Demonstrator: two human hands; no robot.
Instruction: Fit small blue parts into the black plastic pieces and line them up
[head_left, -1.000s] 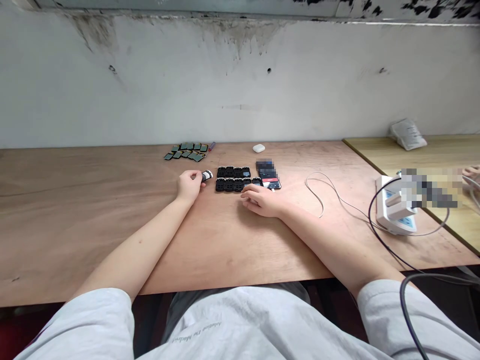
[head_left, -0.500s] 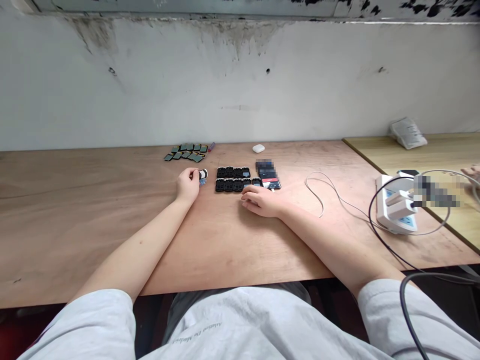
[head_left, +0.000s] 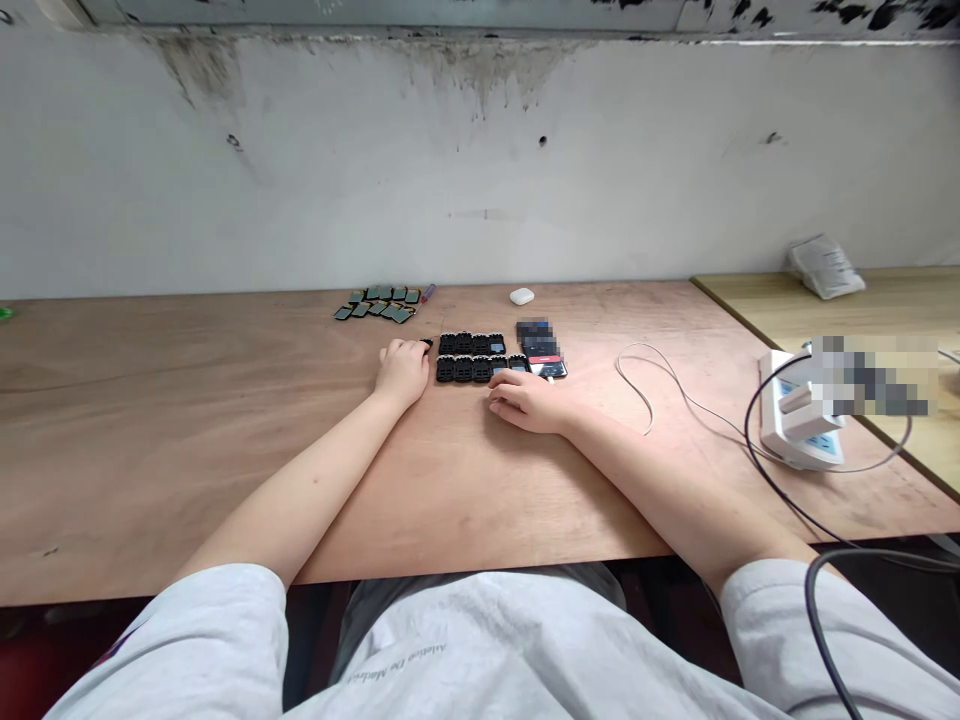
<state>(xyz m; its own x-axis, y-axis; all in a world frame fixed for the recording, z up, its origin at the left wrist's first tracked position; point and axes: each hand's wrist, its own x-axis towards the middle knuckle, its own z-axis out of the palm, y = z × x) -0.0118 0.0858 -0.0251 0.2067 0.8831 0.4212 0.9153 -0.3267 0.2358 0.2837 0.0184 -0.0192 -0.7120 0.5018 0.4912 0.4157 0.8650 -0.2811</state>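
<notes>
My left hand [head_left: 405, 373] is palm down on the table, its fingers curled over a small black piece [head_left: 427, 343]; only that piece's dark edge shows past the fingertips. Just to the right lie two rows of small black plastic housings [head_left: 463, 369], some with a greyish-blue insert. My right hand [head_left: 529, 402] rests loosely bent at the front row's right end, thumb and fingers apart, holding nothing visible. Its fingertips cover part of the nearest housings. Behind it lies a phone [head_left: 553, 368] with a lit screen, partly blurred out.
Several green-faced small boards [head_left: 379, 308] lie at the back beside a screwdriver [head_left: 428, 293]. A white earbud case [head_left: 521, 296] is near the wall. At right are a thin white cable [head_left: 679, 385], a power strip [head_left: 799, 440] with plugs, a black cable and a white bag [head_left: 825, 268].
My left hand has shifted right and turned palm down, now hiding the black-and-white piece and the blue bits that showed at its fingertips. My right hand has stayed put; the view has shifted slightly.
</notes>
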